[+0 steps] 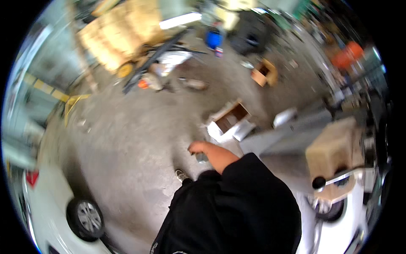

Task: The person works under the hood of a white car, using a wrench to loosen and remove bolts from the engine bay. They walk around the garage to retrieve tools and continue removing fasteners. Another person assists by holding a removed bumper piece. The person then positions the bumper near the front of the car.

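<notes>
Car [55, 211]: white, at the lower left edge, one wheel [86, 219] with a silver rim on the grey floor [127, 144].
Pallets [116, 36]: pale wood, stacked at the upper left, far from the hand.
Shoe [182, 175]: light-coloured, on the floor just left of the black sleeve [237, 203].
Hand [207, 150]: one hand only, at the centre, coming out of the black sleeve; which hand it is I cannot tell. The grip is closed around a small grey thing [201, 158], which shows only under the fingers; it is blurred, so I cannot tell its kind.
Box [230, 120]: open, white outside and brown inside, on the floor just above the hand, not touching it.
Crate [264, 72]: small, wooden, open, further up and right.
Block [334, 148]: beige, at the right, well apart from the hand.
</notes>
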Motion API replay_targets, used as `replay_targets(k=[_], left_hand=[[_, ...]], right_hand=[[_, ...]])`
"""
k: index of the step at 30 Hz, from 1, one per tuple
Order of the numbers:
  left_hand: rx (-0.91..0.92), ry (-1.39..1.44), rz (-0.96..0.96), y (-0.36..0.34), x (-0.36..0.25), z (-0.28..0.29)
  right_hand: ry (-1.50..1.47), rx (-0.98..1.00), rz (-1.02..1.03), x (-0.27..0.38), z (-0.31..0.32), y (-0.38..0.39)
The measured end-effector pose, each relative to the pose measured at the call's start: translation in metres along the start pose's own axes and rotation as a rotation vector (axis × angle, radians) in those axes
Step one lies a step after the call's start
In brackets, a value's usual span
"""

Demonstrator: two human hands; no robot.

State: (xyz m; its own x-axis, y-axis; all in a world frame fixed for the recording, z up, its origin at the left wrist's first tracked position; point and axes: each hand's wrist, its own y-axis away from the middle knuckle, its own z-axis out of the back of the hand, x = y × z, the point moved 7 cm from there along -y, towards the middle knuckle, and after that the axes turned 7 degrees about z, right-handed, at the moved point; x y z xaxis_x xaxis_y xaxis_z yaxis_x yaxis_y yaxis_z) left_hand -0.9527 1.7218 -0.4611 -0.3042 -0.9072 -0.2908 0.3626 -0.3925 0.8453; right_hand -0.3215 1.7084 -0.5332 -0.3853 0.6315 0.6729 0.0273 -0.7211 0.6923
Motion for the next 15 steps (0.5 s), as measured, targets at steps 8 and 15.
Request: replay_targets(k=[8, 15], left_hand=[[-0.393, -0.069, -0.158, -0.079, -0.512, 0.060], [0.330, -0.320, -0.575, -0.017, -0.860, -0.273]], right_hand=[[0.187, -0.475, -0.168, -0.185, 0.036, 0.078], [-0.399, -0.510, -0.809, -0.191, -0.021, 0.099]])
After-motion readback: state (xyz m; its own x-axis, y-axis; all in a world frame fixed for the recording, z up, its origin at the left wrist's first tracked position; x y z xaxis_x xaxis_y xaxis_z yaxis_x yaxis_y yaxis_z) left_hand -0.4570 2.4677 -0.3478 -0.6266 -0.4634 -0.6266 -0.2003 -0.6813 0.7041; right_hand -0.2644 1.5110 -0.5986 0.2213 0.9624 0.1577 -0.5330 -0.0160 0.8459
